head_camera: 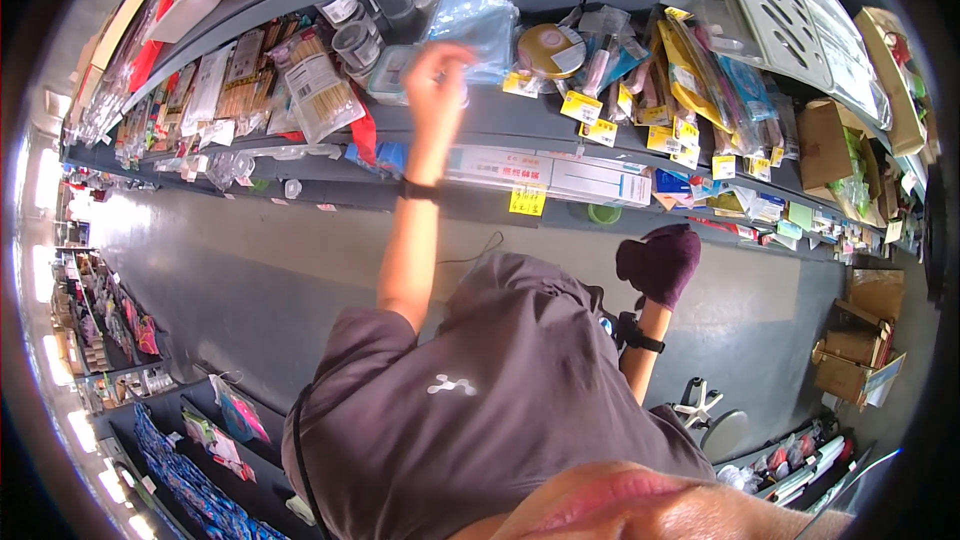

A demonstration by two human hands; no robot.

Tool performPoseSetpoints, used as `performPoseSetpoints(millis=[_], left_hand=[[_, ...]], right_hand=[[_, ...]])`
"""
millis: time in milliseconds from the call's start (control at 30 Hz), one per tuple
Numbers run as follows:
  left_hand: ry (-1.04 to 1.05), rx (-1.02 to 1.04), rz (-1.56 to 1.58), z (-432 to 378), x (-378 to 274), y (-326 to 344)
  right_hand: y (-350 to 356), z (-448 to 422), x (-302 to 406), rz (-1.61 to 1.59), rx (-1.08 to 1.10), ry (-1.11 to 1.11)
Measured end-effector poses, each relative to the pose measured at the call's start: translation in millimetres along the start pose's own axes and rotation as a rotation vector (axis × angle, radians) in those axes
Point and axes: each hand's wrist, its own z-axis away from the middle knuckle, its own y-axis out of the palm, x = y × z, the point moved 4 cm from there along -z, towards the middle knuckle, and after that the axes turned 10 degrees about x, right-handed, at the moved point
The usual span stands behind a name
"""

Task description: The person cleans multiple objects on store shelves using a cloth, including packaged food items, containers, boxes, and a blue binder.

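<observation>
My left hand [441,75], bare and blurred by motion, is over the front of a shelf [480,114]. Its fingers look curled; whether anything is between them is not visible. Behind it lies a pale blue plastic packet [476,22], and close on its left is a clear lidded food container [389,75]. Wrapped in dark purple cloth, perhaps a glove or mitt, my right hand [661,264] hangs low in front of the shelving. The cloth hides its fingers. Right of the packet is a round gold-coloured package [551,50].
Bagged wooden skewers [309,79] and clear jars [357,41] fill the shelf's left. Packaged goods with yellow price tags [582,106] crowd its right. Below are long white boxes [551,174] and a green container [604,214]. Cardboard boxes [851,360] and a stool's wheeled base [697,403] stand on the floor.
</observation>
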Motion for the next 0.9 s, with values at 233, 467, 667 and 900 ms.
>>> performPoseSetpoints(millis=[233, 467, 667, 900], left_hand=[[-0.409, -0.451, -0.772, -58.8, 84.8, -129.2], [-0.276, -0.318, -0.575, -66.7, 158.8, -157.8], [-0.081, -0.362, -0.121, -53.4, 121.0, -156.4], [-0.202, -0.225, 0.73, 45.9, 44.9, -103.3]], right_hand=[[17.3, -9.9, 40.3, -0.304, 0.087, 0.103], [22.9, 4.2, 68.5, -0.335, 0.085, 0.099], [23.2, 27.6, 83.1, -0.382, 0.052, 0.14], [27.6, 53.4, 105.1, -0.651, -0.059, 0.153]])
